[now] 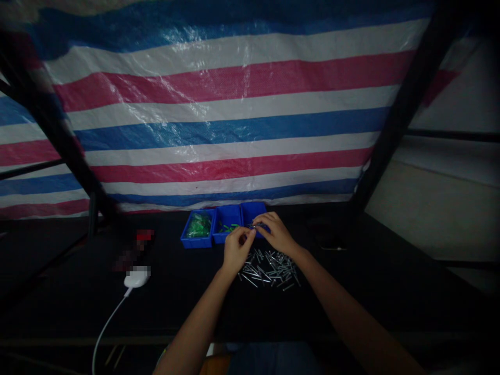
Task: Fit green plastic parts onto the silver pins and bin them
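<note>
My left hand (237, 251) and my right hand (276, 234) meet over the black tabletop (78, 307). Their fingertips pinch a small metal piece (252, 226), too dark and small to make out in detail. Just below my hands lies a loose heap of steel pins or nails (269, 269). Beyond my fingers stand several blue plastic bins in a row. The left bin (196, 243) holds green pieces (199, 226), and the middle bin (227, 214) holds a few green pieces (228, 228). My right fingers overlap the right bin (253, 210).
A white charger (137, 277) with a white cable (105, 328) lies left of my arms. A pixelated reddish object (133, 250) lies behind it. A dark phone-like object (332, 244) sits to the right. Black metal posts (406, 104) and a striped tarpaulin (219, 133) stand behind the table.
</note>
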Motion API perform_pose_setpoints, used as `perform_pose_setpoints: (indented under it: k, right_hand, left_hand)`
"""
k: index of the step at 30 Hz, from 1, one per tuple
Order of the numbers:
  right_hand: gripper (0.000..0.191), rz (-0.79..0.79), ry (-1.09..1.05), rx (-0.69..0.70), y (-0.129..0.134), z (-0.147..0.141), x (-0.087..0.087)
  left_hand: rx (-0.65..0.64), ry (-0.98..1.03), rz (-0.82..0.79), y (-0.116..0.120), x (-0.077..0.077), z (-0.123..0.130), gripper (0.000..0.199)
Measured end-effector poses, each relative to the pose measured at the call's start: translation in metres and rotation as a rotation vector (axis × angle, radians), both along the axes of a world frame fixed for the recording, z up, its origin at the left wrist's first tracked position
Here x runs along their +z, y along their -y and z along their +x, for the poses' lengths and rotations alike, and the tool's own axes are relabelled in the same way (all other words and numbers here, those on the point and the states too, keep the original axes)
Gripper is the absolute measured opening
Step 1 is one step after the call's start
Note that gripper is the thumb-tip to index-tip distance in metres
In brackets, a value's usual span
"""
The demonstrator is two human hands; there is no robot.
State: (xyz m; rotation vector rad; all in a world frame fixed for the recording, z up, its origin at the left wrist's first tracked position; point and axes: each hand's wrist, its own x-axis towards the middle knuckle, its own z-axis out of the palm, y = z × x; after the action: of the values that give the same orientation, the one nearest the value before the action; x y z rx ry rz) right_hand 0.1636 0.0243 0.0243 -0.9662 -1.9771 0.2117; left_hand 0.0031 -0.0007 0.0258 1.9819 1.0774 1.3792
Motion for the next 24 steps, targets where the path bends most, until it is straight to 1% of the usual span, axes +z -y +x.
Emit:
perform_pose_setpoints:
  k: [4, 9, 15, 20, 22, 24]
  right_hand:
    - [0.017, -0.005, -0.089, -0.009, -0.004, 0.002, -0.002]
    - [0.018, -0.03, -0.185, -0.045, -0.01, 0.005, -0.005]
    - [0.02, -0.077, -0.312, 0.047, -0.008, 0.005, 0.0]
    - [0.017, -0.09, -0.336, 0.057, -0.008, 0.004, 0.002]
    - [0.016, -0.07, -0.328, 0.039, -0.01, 0.005, 0.001]
    - [0.017, -0.022, -0.337, -0.029, -0.012, 0.008, -0.001]
  left_hand:
    - [-0.058, -0.023, -0.028, 0.0, -0.001, 0.001, 0.028]
    - [-0.054, -0.029, -0.028, 0.0, -0.002, 0.001, 0.026]
    - [-0.045, -0.044, -0.034, -0.003, -0.004, 0.001, 0.025]
    - [-0.02, -0.06, -0.023, -0.003, -0.008, 0.0, 0.025]
    - [-0.014, -0.074, -0.018, -0.002, -0.008, 0.001, 0.023]
    - [-0.006, -0.069, -0.017, -0.002, -0.003, 0.003, 0.022]
